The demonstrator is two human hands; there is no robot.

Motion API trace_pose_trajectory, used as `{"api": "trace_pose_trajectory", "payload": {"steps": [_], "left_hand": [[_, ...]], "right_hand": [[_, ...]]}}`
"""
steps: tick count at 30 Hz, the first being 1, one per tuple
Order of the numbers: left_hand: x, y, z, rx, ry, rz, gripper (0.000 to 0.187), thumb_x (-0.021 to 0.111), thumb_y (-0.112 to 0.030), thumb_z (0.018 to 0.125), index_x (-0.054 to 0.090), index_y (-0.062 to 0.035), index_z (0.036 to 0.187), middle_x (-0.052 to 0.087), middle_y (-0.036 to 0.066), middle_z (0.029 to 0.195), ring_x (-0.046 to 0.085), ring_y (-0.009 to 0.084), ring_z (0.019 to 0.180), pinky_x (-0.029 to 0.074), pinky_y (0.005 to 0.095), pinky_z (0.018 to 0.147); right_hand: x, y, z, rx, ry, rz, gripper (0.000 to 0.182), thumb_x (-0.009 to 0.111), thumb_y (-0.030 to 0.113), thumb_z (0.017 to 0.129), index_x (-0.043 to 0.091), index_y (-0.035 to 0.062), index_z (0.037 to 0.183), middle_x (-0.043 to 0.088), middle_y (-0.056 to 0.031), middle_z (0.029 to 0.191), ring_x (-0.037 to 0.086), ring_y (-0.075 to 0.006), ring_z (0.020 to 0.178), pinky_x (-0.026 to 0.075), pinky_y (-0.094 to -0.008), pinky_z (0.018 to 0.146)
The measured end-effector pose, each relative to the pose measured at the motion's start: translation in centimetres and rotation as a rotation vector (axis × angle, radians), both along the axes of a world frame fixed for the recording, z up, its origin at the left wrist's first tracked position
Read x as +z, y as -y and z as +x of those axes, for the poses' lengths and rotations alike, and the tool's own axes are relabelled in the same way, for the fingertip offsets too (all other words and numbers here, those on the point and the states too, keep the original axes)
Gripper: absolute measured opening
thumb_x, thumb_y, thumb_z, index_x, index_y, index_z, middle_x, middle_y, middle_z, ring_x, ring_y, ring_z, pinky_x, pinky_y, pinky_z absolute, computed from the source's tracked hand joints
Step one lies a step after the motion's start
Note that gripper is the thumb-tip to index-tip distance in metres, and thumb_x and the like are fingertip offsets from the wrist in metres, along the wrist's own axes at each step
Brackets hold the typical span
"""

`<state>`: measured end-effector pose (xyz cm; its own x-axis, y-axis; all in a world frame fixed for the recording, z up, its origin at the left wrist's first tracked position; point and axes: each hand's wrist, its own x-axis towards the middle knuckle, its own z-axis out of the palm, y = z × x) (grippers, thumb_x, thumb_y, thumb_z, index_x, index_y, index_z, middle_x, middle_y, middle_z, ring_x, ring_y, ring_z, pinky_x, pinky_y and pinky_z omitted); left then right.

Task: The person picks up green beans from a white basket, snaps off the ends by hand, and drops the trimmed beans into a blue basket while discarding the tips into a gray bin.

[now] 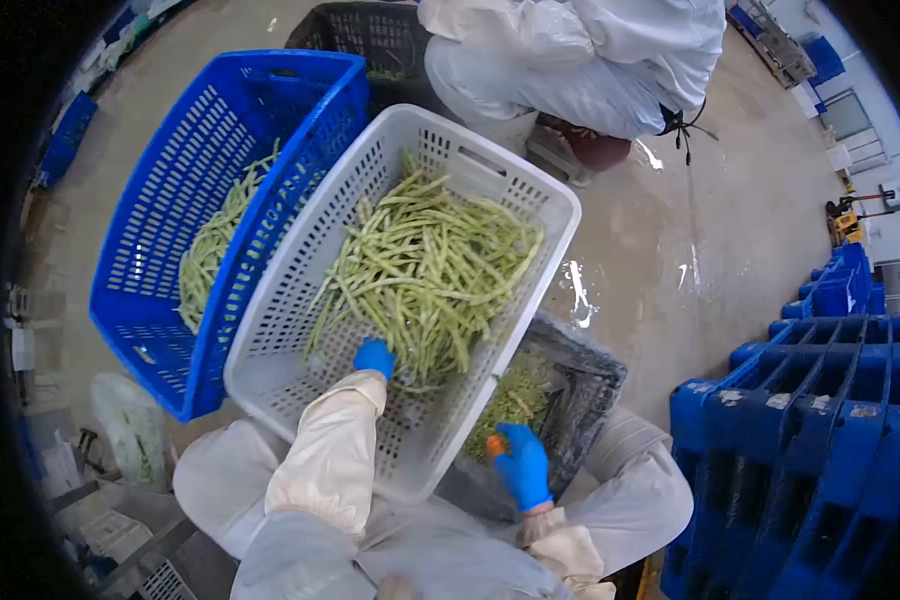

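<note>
A white perforated basket (255, 365) stands tilted in front of me with a heap of long green beans (425, 265) in it. My left hand (375, 357), in a blue glove, reaches down inside it to the near edge of the heap; its fingers are mostly hidden behind the back of the hand. Over a dark, plastic-lined crate (590, 385) is my right hand (522, 465), also gloved in blue, closed around a small orange thing (495, 446) whose kind I cannot tell. Small green trimmings (518, 395) lie in that crate, below and beyond the hand.
A blue basket (155, 225) with more long beans (220, 240) adjoins the white one on the left. Behind is a dark crate (360, 35). A person in white (560, 60) is at the top. Blue pallets (790, 440) stand at the right, on a wet floor (660, 240).
</note>
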<state>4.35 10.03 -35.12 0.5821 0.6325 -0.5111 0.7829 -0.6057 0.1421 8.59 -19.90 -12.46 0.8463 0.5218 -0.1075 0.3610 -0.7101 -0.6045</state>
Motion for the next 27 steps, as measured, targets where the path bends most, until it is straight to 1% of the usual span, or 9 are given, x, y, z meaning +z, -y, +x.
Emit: {"api": "trace_pose_trajectory", "payload": {"steps": [5,7,12,14,16,19,22,25,27], "left_hand": [[-3.0,0.5,0.3,-0.012,0.124,0.153,0.025,0.061,-0.024,0.074,0.063,-0.0108,0.095,0.054,0.013,0.105,0.052,0.0349,0.098,0.047,0.0466,0.075],[-2.5,-0.7,0.6,-0.068,0.105,0.02,0.026,0.058,-0.017,0.074,0.061,-0.0112,0.099,0.058,0.016,0.1,0.055,0.0352,0.091,0.047,0.0464,0.074],[5.7,-2.4,1.6,0.102,0.416,-0.051,0.027,0.055,-0.011,0.075,0.062,-0.0091,0.101,0.062,0.019,0.086,0.058,0.0369,0.079,0.046,0.0457,0.072],[10.2,-2.0,1.8,0.0,0.773,-0.148,0.028,0.049,-0.001,0.076,0.064,-0.0091,0.099,0.063,0.017,0.088,0.058,0.0366,0.082,0.046,0.044,0.073],[15.1,-0.1,2.1,-0.334,0.973,-0.029,0.035,0.048,0.003,0.073,0.064,-0.012,0.1,0.062,0.015,0.089,0.056,0.0346,0.085,0.044,0.0419,0.073],[25.1,5.4,2.0,-0.663,0.923,-0.103,0.028,0.05,-0.001,0.072,0.062,-0.0095,0.095,0.055,0.012,0.079,0.051,0.0324,0.078,0.041,0.0399,0.071],[29.6,9.5,0.4,-0.865,0.847,0.0,0.03,0.053,-0.003,0.069,0.062,-0.0122,0.096,0.054,0.009,0.08,0.051,0.0292,0.083,0.04,0.0393,0.074],[31.0,11.2,-1.6,-0.948,0.771,0.068,0.032,0.054,-0.005,0.069,0.06,-0.0143,0.099,0.054,0.006,0.086,0.05,0.0261,0.092,0.038,0.0381,0.079],[31.5,11.5,-2.8,-0.935,0.803,0.112,0.031,0.053,-0.005,0.07,0.06,-0.014,0.099,0.054,0.005,0.085,0.051,0.0261,0.09,0.038,0.0379,0.078]], "right_hand": [[-0.2,-0.7,-0.6,-0.005,-0.16,-0.008,0.025,0.064,0.02,0.079,0.062,0.004,0.099,0.062,-0.0164,0.095,0.06,-0.0327,0.088,0.048,-0.0372,0.075],[0.1,-1.0,-0.4,-0.031,-0.183,0.003,0.026,0.064,0.021,0.079,0.062,0.0048,0.1,0.062,-0.0156,0.097,0.061,-0.0317,0.089,0.048,-0.0361,0.077],[0.2,-0.8,-0.8,-0.045,-0.191,0.047,0.028,0.064,0.019,0.08,0.062,0.0039,0.103,0.063,-0.0152,0.1,0.061,-0.0294,0.092,0.048,-0.0343,0.079],[1.1,-0.9,-1.0,-0.067,-0.175,0.1,0.028,0.064,0.019,0.08,0.061,0.0035,0.104,0.063,-0.015,0.101,0.061,-0.028,0.092,0.048,-0.0333,0.08],[2.5,-1.3,-1.3,-0.24,-0.288,0.293,0.027,0.062,0.016,0.083,0.06,0.0029,0.107,0.064,-0.0127,0.098,0.061,-0.0222,0.092,0.047,-0.0316,0.081],[2.7,-1.6,-1.6,-0.248,-0.366,0.595,0.027,0.06,0.013,0.084,0.059,0.0014,0.108,0.063,-0.0094,0.097,0.059,-0.0161,0.092,0.046,-0.0306,0.082],[3.9,-1.7,-1.9,-0.191,-0.507,0.785,0.025,0.057,0.011,0.086,0.058,0.0007,0.108,0.063,-0.0076,0.097,0.057,-0.0128,0.09,0.045,-0.0293,0.081],[8.5,-0.4,-1.6,-0.087,-0.642,0.478,0.024,0.053,0.012,0.088,0.058,-0.0003,0.108,0.063,-0.0074,0.096,0.056,-0.0119,0.086,0.044,-0.0275,0.078],[7.0,0.1,-2.3,-0.03,-0.63,0.568,0.023,0.052,0.013,0.089,0.059,-0.0004,0.106,0.064,-0.0074,0.093,0.056,-0.0121,0.084,0.045,-0.0272,0.078]]}}
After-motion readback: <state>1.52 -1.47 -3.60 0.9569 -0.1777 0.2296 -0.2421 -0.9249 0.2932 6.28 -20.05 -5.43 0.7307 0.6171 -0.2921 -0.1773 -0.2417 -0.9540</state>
